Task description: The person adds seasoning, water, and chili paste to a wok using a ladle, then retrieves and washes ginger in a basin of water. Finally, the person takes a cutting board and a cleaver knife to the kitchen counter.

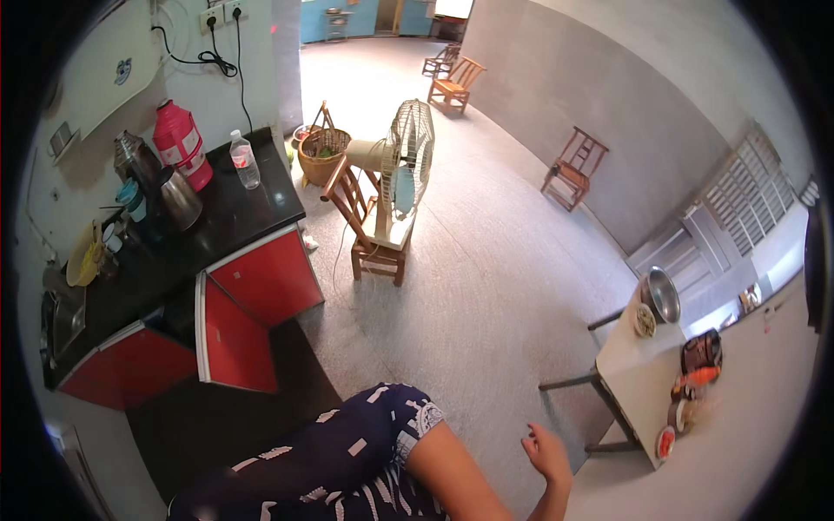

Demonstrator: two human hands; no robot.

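My right hand (548, 454) is raised low in the right half of the picture, beyond my bare arm. Its fingers are slightly bent and apart, and nothing shows in them. Nearest to it stands a pale table (635, 391) with dark legs. On that table are a metal basin (663, 295), a bowl of food (644, 321), a dark bag (702, 352), an orange item (702, 376) and a small dish with red food (664, 443). My left hand is out of view. A dark blue patterned garment (345, 443) covers my body at the bottom.
Left, a black countertop (244, 215) holds a pink thermos flask (182, 146), a plastic bottle (245, 161) and a metal jug (179, 198). A red cabinet door (238, 338) stands ajar. An electric fan (407, 159) sits on a wooden chair (378, 260), near a wicker basket (320, 163).
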